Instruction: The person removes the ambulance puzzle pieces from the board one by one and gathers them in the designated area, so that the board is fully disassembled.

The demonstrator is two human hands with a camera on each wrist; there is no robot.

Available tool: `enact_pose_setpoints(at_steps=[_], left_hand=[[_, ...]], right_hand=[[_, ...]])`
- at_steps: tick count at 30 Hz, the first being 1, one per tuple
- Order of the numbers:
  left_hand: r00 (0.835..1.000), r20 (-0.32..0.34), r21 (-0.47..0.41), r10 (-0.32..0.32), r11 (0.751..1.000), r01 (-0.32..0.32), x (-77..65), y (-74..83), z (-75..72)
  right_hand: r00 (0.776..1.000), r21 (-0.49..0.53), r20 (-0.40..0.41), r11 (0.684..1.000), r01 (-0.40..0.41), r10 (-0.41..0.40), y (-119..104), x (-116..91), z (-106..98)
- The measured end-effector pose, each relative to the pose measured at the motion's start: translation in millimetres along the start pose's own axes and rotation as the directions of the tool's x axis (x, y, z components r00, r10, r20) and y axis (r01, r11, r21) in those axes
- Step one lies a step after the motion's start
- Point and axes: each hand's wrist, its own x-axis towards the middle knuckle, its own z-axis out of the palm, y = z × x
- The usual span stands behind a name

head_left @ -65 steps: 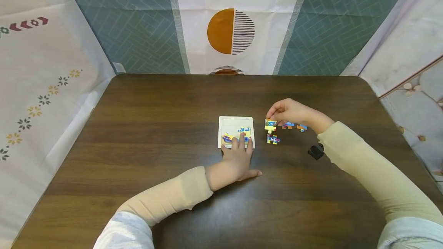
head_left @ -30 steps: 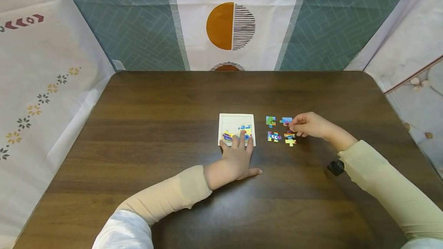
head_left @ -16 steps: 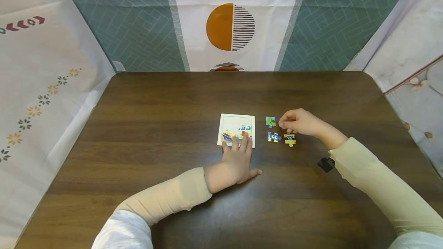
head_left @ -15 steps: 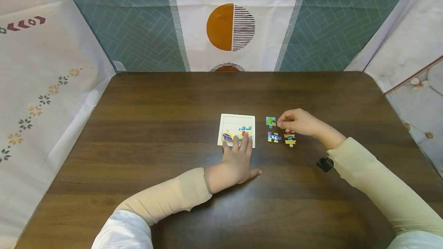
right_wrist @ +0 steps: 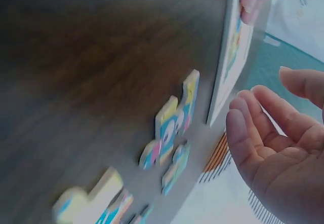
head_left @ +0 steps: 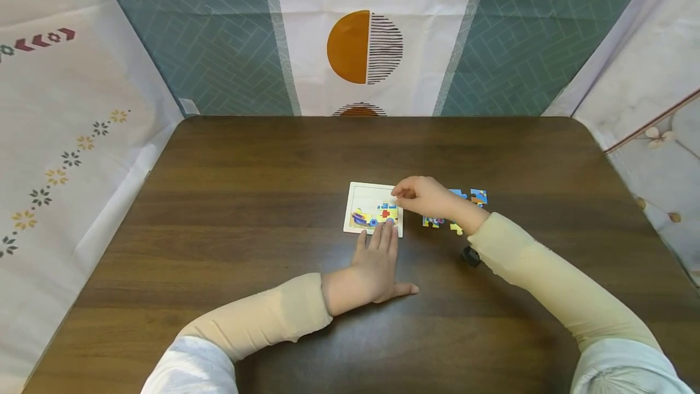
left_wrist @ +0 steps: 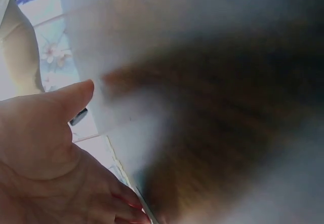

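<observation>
The white tray (head_left: 355, 198) lies flat near the middle of the frame on the brown table (head_left: 262, 211). In its lower part is a bright picture of a yellow truck (head_left: 365, 217) with a red cross.

The left hand (head_left: 373, 269) is just below the tray. Its fingers are long and straight, spread a little, and the tips touch the tray's bottom edge. The thumb sticks out to the right.

The right hand (head_left: 423, 196) is at the tray's right edge. Its fingertips are over the upper right side; I cannot tell if they touch it. In the right wrist view its fingers bend softly, with a gap between them and the thumb.

To the right of the tray, past the right hand, lie loose puzzle bits. A blue bit (head_left: 458, 193) and an orange-and-blue bit (head_left: 479, 195) are higher up. A bit with eyes (head_left: 433, 222) and a yellow bit (head_left: 456, 229) are lower, partly behind the right wrist.
</observation>
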Motion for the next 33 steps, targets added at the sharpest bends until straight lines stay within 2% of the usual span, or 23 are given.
enact_pose_setpoints(at_steps=[5,8,16,20,33], left_hand=[[1.0,0.001,0.012,0.001,1.0,-0.001,0.3,1.0,1.1],[1.0,0.002,0.029,-0.004,1.0,0.004,0.7,1.7,0.6],[1.0,0.002,0.048,-0.007,0.999,0.007,2.8,1.2,-0.9],[1.0,0.024,0.062,0.001,0.998,-0.003,3.9,0.7,-2.6],[1.0,0.022,0.083,0.009,0.996,-0.01,5.7,-0.3,-4.9]], right_hand=[[1.0,-0.113,0.016,0.993,0.021,-0.019,-4.9,9.8,11.7],[1.0,-0.137,0.019,0.99,0.021,-0.019,-5.0,13.9,15.0],[0.998,-0.071,0.047,0.996,-0.045,0.048,-6.4,24.5,15.3],[0.996,-0.052,0.064,0.997,-0.061,0.064,-6.8,27.0,13.7],[0.994,0.002,0.07,0.996,-0.086,0.086,-3.6,30.3,10.3]])
